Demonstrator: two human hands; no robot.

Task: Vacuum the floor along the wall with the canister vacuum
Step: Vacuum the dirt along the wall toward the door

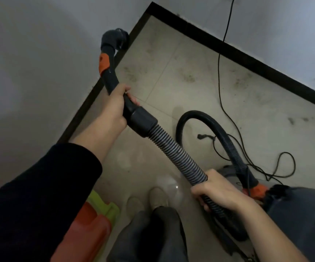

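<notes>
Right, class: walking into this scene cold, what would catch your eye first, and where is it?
The ribbed hose crosses the middle, the left hand gripping its rigid handle and the right hand gripping it lower down. Its nozzle sits at the dark baseboard by the left wall, just past an orange collar. The grey canister sits lower right, a thin black cord trailing over smudged tiles.

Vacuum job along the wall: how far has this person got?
Set-up looks done: the hose is joined to the vacuum. In hand: the left hand grips the handle, the right hand holds the hose, and the nozzle sits against the skirting board on the left. Left to do: dark smudges mark the floor by the far wall, so much seems undone.
</notes>
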